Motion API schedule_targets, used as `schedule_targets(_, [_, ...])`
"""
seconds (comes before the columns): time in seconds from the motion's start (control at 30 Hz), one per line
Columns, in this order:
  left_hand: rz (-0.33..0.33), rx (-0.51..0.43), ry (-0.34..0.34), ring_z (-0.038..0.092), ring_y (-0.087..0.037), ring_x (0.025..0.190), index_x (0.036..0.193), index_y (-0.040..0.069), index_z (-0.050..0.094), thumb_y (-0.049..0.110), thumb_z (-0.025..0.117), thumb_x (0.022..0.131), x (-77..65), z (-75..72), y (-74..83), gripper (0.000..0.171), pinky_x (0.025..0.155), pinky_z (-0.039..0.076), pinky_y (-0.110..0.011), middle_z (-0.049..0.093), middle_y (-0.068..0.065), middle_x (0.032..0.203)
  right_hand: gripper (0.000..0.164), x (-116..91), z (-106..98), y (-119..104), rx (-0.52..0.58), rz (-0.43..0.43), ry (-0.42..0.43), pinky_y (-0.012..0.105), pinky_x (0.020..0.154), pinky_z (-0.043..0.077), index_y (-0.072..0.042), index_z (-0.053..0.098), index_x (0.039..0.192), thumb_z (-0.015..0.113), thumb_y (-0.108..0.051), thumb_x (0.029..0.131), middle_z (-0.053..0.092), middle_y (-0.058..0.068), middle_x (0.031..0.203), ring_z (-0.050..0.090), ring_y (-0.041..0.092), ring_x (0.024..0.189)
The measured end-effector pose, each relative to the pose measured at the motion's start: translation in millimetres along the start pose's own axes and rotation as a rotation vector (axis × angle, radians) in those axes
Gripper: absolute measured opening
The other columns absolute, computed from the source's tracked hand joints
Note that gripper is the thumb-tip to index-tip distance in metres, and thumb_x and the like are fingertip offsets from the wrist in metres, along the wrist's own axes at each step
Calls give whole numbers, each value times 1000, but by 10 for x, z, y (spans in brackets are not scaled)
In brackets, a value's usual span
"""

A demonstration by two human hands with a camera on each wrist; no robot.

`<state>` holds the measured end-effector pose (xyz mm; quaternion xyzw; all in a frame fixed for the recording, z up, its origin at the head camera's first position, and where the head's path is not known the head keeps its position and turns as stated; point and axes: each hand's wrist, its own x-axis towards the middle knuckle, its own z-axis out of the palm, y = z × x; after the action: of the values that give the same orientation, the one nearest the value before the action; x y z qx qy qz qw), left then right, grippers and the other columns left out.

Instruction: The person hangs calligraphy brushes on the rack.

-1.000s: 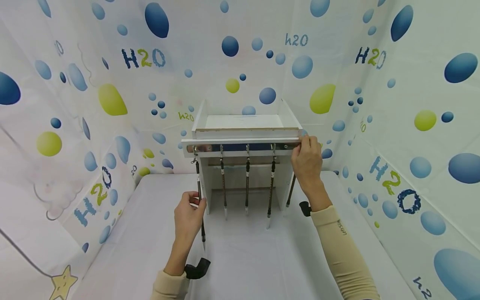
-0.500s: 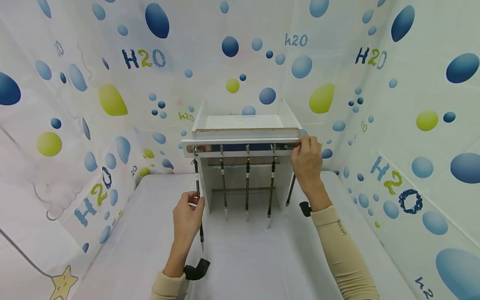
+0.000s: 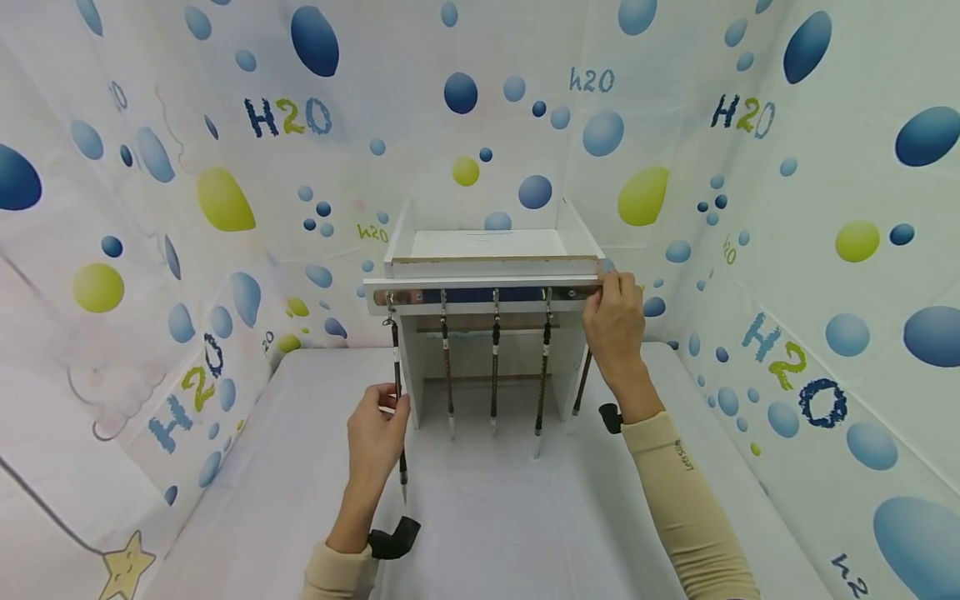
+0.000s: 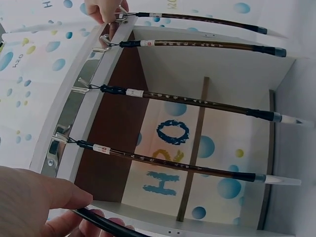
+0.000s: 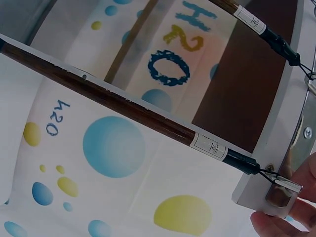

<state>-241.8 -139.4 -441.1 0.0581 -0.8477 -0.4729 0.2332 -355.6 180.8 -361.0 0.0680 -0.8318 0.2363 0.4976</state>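
Calligraphy brushes hang by cord loops from a metal hook rail [image 3: 468,295] along the front board [image 3: 480,307] of a white wooden rack. The leftmost brush [image 3: 396,358] is pinched between thumb and fingers of my left hand [image 3: 377,433], tip pointing down. Its top meets the leftmost hook; whether its loop is over that hook I cannot tell. My right hand [image 3: 617,329] grips the board's right end, beside the rightmost brush [image 5: 108,98]. That brush's loop sits on the end hook in the right wrist view. Three brushes, including a middle one [image 3: 494,375], hang between my hands.
Above the board, the rack carries a shallow white tray [image 3: 487,267]. Its side panel [image 3: 408,375] stands on the white table [image 3: 495,517]. Printed sheets with bubbles and H2O lettering [image 3: 287,117] enclose the back and sides.
The lower part of the leftmost brush has shifted slightly left with my left hand. Its top swayed left and came back. My right hand has stayed at the board's end.
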Motion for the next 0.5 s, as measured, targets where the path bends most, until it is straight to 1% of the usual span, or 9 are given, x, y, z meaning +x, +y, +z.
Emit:
schedule_targets(0.13, [-4, 5, -7, 67, -24, 78, 117, -1, 64, 14, 61, 96, -11, 37, -41, 26, 58, 48, -23, 69, -16, 96, 22, -5, 12, 13, -2, 0, 2, 48, 77, 57, 10, 64, 112, 57, 2, 93, 59, 26, 101, 61, 41, 89])
schedule_targets(0.3, [5, 15, -15, 68, -26, 80, 117, -2, 64, 14, 61, 96, -26, 75, -79, 27, 60, 48, -24, 69, -17, 97, 22, -1, 9, 14, -13, -7, 7, 48, 76, 58, 10, 64, 112, 57, 1, 93, 60, 26, 101, 61, 40, 87])
schedule_targets(0.5, [8, 26, -3, 69, -28, 80, 116, -3, 63, 13, 61, 95, -10, 104, -138, 26, 60, 49, -25, 70, -18, 96, 21, 5, 8, 14, -20, -16, 13, 48, 75, 59, 9, 65, 112, 58, 1, 93, 60, 25, 99, 62, 39, 85])
